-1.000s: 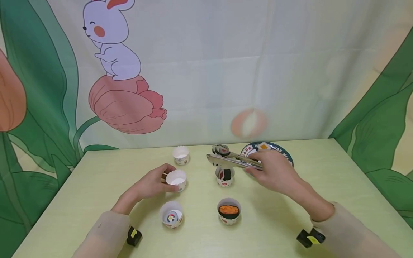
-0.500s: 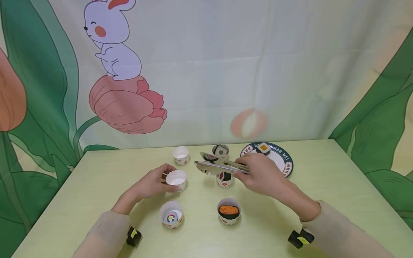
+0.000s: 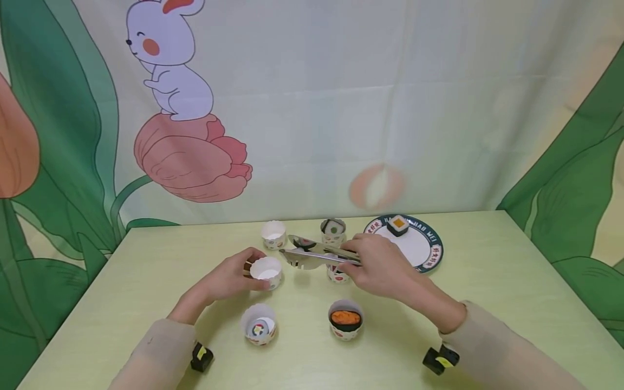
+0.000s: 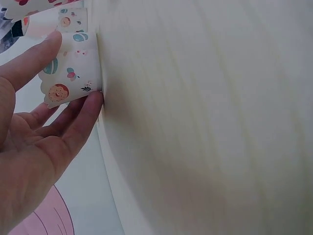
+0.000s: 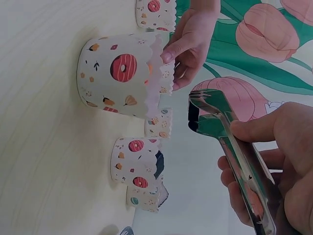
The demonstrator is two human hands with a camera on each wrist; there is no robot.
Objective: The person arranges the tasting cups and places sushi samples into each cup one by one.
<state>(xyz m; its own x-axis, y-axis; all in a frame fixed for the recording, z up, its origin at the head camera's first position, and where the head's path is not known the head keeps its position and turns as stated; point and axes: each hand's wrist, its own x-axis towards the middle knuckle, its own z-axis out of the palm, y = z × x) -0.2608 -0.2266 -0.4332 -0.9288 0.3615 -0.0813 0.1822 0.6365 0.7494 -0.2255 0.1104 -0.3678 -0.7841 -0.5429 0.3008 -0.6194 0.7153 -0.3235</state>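
In the head view, my left hand (image 3: 229,279) grips a white paper baking cup (image 3: 273,279) by its side; the left wrist view shows thumb and fingers around this cup (image 4: 73,68). My right hand (image 3: 382,265) holds metal tongs (image 3: 317,259), angled leftward above the table. Between the tong tips sits a dark toy sushi piece (image 3: 305,245), mostly covered by the metal; in the right wrist view it is a black sushi piece (image 5: 194,116). The tips hover just right of the gripped cup, apart from it. Behind the tongs a cup (image 3: 336,278) is partly hidden.
An uncovered cup (image 3: 274,238) stands at back left. Cups with sushi pieces stand at front left (image 3: 263,340), front right (image 3: 347,335) and back right (image 3: 333,238). A round plate (image 3: 416,249) bears one square sushi piece (image 3: 398,225). A printed curtain (image 3: 312,108) hangs behind.
My right hand has carried the tongs and the sushi piece leftward, from above the right cups toward the gripped cup. The plate is less covered now. My left hand has stayed in place.
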